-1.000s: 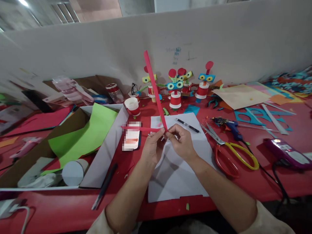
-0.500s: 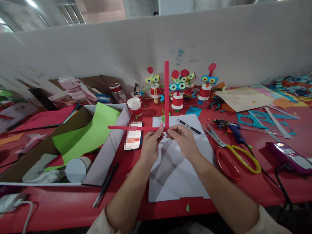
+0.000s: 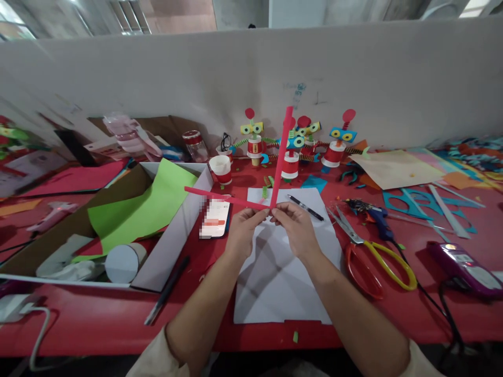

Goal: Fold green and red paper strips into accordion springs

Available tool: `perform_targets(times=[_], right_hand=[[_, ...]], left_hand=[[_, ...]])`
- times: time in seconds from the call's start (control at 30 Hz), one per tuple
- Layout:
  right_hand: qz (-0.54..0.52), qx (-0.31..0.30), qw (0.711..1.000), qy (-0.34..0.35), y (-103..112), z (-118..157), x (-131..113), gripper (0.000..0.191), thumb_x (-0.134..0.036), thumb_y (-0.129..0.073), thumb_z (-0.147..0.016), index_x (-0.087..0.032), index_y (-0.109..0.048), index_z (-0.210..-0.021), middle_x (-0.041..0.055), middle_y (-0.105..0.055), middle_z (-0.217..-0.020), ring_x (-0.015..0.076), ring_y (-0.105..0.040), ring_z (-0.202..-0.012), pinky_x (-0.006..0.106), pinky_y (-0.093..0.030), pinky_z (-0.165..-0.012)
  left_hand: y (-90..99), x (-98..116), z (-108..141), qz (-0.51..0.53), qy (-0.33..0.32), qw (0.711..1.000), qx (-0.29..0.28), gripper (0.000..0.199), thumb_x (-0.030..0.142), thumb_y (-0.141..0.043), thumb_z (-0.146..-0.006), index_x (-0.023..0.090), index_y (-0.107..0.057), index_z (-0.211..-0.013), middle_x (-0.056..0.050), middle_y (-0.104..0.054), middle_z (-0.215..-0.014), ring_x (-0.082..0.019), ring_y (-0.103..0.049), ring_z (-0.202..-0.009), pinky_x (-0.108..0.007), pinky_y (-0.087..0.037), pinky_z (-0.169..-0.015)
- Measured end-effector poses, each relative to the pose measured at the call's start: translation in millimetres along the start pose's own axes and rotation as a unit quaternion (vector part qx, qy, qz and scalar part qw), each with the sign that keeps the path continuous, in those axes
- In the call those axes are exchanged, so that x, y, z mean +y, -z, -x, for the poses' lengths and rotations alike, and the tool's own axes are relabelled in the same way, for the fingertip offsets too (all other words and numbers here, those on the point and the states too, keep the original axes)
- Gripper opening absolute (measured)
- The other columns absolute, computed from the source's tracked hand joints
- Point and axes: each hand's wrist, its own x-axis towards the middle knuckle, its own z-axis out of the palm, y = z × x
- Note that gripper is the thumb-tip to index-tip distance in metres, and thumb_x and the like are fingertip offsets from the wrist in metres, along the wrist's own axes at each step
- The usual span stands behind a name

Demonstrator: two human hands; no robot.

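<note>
Two long red paper strips meet at one end between my hands, over a white sheet (image 3: pixel 283 272). One strip (image 3: pixel 282 152) points up and leans slightly right; the other strip (image 3: pixel 220 196) slants away to the left above a phone (image 3: pixel 216 220). My left hand (image 3: pixel 244 230) pinches the joined ends from the left. Against it, my right hand (image 3: pixel 293 226) pinches the same corner from the right, fingers closed. The fingertips partly hide the overlap. A black pen (image 3: pixel 305 207) lies on the sheet's upper part, right of the strips.
Scissors (image 3: pixel 373 256), a blue glue gun (image 3: pixel 377 217) and a purple device (image 3: pixel 467 269) lie right. An open box (image 3: pixel 168 246) with green paper (image 3: pixel 137 209) stands left. Behind are paper cups (image 3: pixel 220 168) and several cup robots (image 3: pixel 334 149) by a grey partition (image 3: pixel 176 78).
The upright strip has tilted to the right, and the left-pointing strip now slopes upward toward its far end. Both hands still pinch the corner. The camera view has shifted slightly.
</note>
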Motion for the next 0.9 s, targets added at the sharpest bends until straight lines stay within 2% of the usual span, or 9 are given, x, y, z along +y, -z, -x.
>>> perform_targets(times=[0.17, 0.3, 0.43, 0.57, 0.73, 0.9], right_hand=[[-0.013, 0.002, 1.000, -0.021, 1.5, -0.6, -3.4, 0.013, -0.029, -0.072, -0.064, -0.019, -0.066, -0.068, -0.0033, -0.062, -0.061, 0.0103, -0.056, -0.057, 0.025, -0.042, -0.060], [-0.049, -0.018, 0.997, -0.056, 3.1, -1.5, -7.3, 0.016, -0.031, -0.075, -0.059, -0.020, -0.065, -0.065, -0.0038, -0.060, -0.057, 0.0097, -0.053, -0.054, 0.024, -0.040, -0.056], [-0.063, -0.037, 0.995, -0.074, 3.7, -2.3, -6.7, 0.018, -0.032, -0.076, -0.058, -0.020, -0.064, -0.064, -0.0038, -0.059, -0.054, 0.0093, -0.049, -0.051, 0.023, -0.039, -0.052], [-0.053, -0.033, 0.995, -0.076, 3.3, -2.9, -3.1, 0.020, -0.033, -0.076, -0.057, -0.020, -0.063, -0.063, -0.0034, -0.058, -0.053, 0.0098, -0.048, -0.051, 0.024, -0.039, -0.051], [-0.063, -0.042, 0.995, -0.068, 2.2, -2.3, -2.1, 0.018, -0.031, -0.076, -0.059, -0.019, -0.063, -0.063, -0.0033, -0.060, -0.055, 0.0088, -0.049, -0.052, 0.023, -0.038, -0.053], [-0.044, -0.031, 0.997, -0.058, 2.4, -1.3, -2.8, 0.019, -0.031, -0.078, -0.055, -0.019, -0.064, -0.061, -0.0032, -0.060, -0.054, 0.0098, -0.050, -0.052, 0.023, -0.039, -0.053]], left_hand=[[1.1, 3.8, 0.6, -0.017, -0.014, 1.000, -0.020, 0.013, 0.027, -0.080, -0.062, 0.016, -0.074, -0.068, -0.003, -0.068, -0.065, -0.016, -0.059, -0.070, -0.030, -0.044, -0.075], [5.9, 5.8, -2.3, 0.015, -0.022, 0.998, -0.051, 0.018, 0.023, -0.083, -0.055, 0.017, -0.075, -0.070, -0.003, -0.069, -0.067, -0.016, -0.060, -0.070, -0.030, -0.046, -0.075], [10.4, 3.5, -5.5, 0.077, 0.043, 0.993, -0.075, 0.015, 0.022, -0.083, -0.055, 0.016, -0.073, -0.064, -0.003, -0.066, -0.064, -0.012, -0.056, -0.060, -0.028, -0.046, -0.065], [8.8, 3.6, -4.3, 0.109, 0.091, 0.986, -0.093, 0.018, 0.023, -0.084, -0.056, 0.015, -0.072, -0.066, -0.005, -0.065, -0.066, -0.012, -0.057, -0.061, -0.027, -0.045, -0.061], [6.2, 4.2, -3.1, 0.100, 0.102, 0.988, -0.066, 0.021, 0.019, -0.085, -0.051, 0.015, -0.068, -0.063, -0.002, -0.063, -0.065, -0.012, -0.057, -0.062, -0.027, -0.044, -0.062], [10.1, 3.8, -6.3, 0.062, 0.108, 0.989, -0.082, 0.023, 0.026, -0.086, -0.051, 0.016, -0.068, -0.061, -0.002, -0.062, -0.062, -0.011, -0.054, -0.057, -0.026, -0.042, -0.058]])
